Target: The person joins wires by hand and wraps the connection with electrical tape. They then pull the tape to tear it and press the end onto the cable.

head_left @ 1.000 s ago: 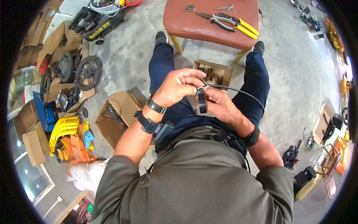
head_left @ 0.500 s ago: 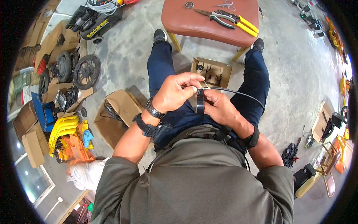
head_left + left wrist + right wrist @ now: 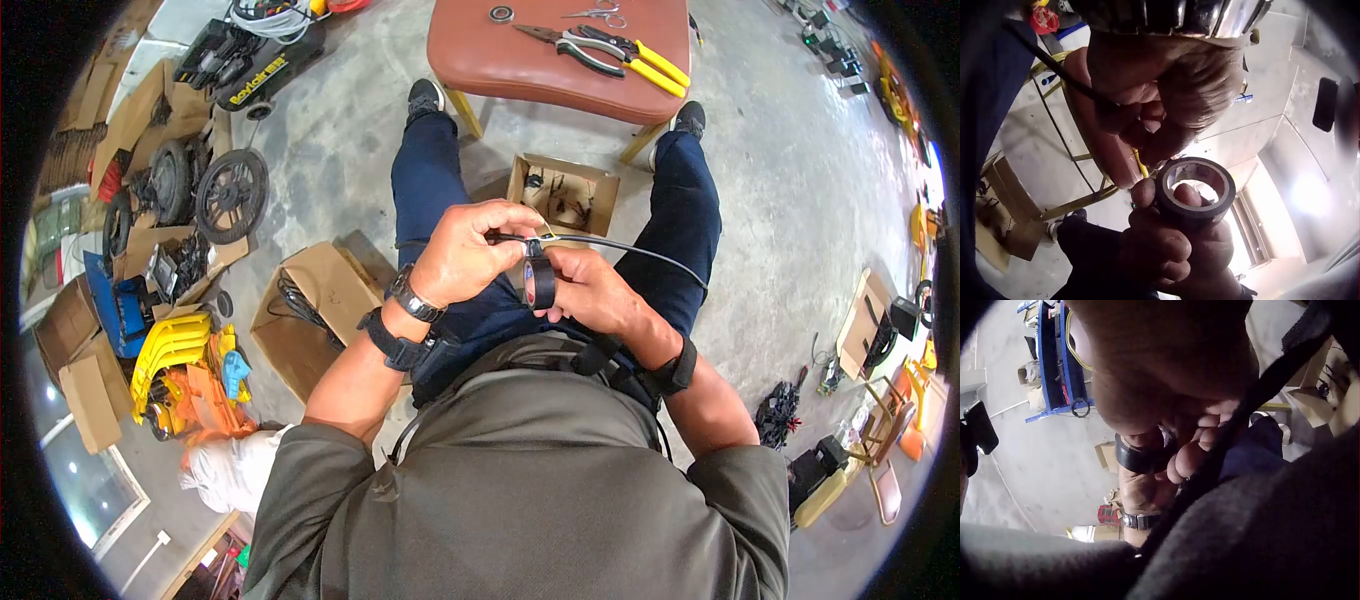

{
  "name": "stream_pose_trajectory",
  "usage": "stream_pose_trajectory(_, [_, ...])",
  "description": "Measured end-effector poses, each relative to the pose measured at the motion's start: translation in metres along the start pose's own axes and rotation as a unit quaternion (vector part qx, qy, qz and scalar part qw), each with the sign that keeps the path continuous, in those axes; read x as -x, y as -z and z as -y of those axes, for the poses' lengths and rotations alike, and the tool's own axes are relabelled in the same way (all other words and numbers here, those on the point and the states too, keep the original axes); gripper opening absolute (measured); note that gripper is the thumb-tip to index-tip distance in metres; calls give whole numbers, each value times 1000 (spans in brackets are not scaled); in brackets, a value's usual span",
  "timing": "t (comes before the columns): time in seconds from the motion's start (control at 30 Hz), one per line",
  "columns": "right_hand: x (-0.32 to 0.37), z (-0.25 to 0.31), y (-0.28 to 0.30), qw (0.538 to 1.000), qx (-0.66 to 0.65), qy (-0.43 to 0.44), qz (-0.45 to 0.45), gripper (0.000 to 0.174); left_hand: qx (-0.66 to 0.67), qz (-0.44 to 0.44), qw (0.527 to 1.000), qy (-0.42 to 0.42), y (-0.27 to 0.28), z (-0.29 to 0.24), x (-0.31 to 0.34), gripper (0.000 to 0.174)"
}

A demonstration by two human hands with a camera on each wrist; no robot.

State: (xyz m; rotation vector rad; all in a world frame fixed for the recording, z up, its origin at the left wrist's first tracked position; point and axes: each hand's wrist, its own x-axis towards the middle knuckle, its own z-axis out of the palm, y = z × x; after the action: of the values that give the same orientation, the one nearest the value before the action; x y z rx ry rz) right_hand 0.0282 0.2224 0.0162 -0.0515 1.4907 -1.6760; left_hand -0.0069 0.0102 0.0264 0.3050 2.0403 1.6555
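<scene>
As the roll of black electrical tape [image 3: 540, 283] is tipped from edge-on to show its hollow core, it is drawn up tight against the thin black cable [image 3: 640, 250] below which it hung a second ago. By the look of it, tape is being wound on near the cable's yellow-marked end. The roll is gripped in the right hand [image 3: 595, 290], fingers curled round its rim, and is held just above the lap. The cable is pinched in the left hand [image 3: 465, 250], thumb and fingers closed on it right beside the roll and wrist bent inward, so that the two hands are pressed together. From the pinch the cable is led off over the right thigh. Farther out, between the shoes, an open brown cardboard box [image 3: 517, 180] of small dark parts is seen on the grey concrete floor [image 3: 350, 130]. Beyond it, yellow-handled cutters [image 3: 640, 62], small steel scissors [image 3: 600, 13] and a round metal bearing [image 3: 501, 14] are laid out on a red-brown padded stool [image 3: 480, 60].
</scene>
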Motion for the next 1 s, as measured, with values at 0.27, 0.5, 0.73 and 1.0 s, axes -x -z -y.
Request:
stream_pose_trajectory(0.27, [-12, -31, -5, 977, 83, 182, -73, 17, 47, -8, 998, 27, 0, 9, 0, 34])
stream_pose_trajectory(0.5, [-10, -21, -6, 987, 64, 119, -87, 10, 34, -61, 998, -7, -7, 5, 1, 33])
stream_pose_trajectory(0.73, [-7, -12, -7, 988, 84, 108, -76, 9, 37, -79, 996, -36, -6, 2, 5, 27])
stream_pose_trajectory(1.0, [-9, -14, -6, 988, 103, 94, -68, 11, 23, -78, 995, -55, -5, 5, 3, 25])
